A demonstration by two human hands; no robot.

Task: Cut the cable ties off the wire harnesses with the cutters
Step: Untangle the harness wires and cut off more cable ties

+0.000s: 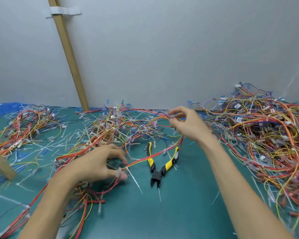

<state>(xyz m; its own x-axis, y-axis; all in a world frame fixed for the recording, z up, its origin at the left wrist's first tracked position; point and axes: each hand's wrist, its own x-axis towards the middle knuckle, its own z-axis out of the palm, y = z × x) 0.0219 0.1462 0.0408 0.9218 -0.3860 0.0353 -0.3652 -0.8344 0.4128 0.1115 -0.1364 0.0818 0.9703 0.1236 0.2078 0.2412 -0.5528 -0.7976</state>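
while our left hand (97,163) pinches a red and yellow wire harness (145,158) between thumb and fingertips near the middle of the green worktop (188,207), our right hand (186,125) grasps the other end of the same harness. its fingers and thumb are curled round the wires, and it is raised above the worktop toward the far edge. the harness hangs stretched between our two hands. a white cable tie (134,180) sits on it right at our left thumb, its long tail pointing down toward the near edge.

the cutters (160,167) lie flat on the worktop between our hands, and neither hand touches them. their yellow and black handles are spread apart and point toward the far edge, the black head points toward the near edge, and the held harness crosses above both handles.

a big heap of harnesses (266,138) covers the right side of the worktop up to the far right corner. a smaller heap (24,128) lies by the left edge, and a third tangle (114,125) sits at the middle of the far edge. white tie offcuts (47,149) are strewn over the left half, and blue pieces (5,107) are piled in the far left corner. a wooden block (2,164) stands at the left edge. a wooden strut (71,62) rises slanted from the far edge in front of the grey wall (179,49), with pale tape (66,12) round it near the top.
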